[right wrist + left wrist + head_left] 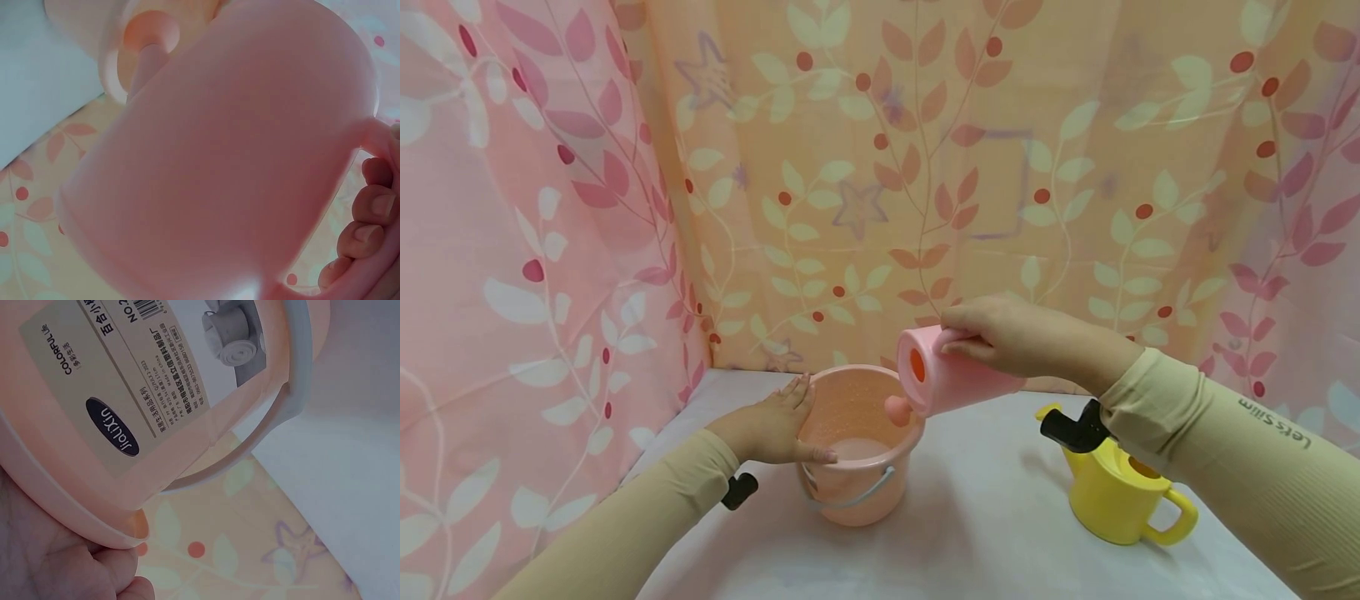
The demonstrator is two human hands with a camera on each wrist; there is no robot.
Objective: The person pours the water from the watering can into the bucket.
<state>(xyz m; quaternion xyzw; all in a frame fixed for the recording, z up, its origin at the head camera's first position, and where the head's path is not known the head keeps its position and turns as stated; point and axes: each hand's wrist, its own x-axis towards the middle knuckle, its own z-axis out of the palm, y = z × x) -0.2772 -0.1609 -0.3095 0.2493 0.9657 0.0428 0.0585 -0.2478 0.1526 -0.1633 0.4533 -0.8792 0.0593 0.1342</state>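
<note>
My right hand (1000, 333) grips the handle of a pink watering can (973, 379), its fingers curled round the handle (369, 265) in the right wrist view. The can is tipped on its side, its opening facing left and its round spout head (897, 410) over the right rim of a peach bucket (857, 492). On the bucket's left rim rests my left hand (771, 425), fingers stretched out along it and thumb over the near edge. A grey bail handle (857, 497) hangs at the bucket's front. In the left wrist view, a printed label (125, 381) shows on the bucket's side.
A yellow watering can (1116, 496) stands on the white table (992, 508) at the right, below my right forearm and partly hidden by the black wrist mount (1075, 427). Leaf-patterned curtains (865, 167) close off the back and sides.
</note>
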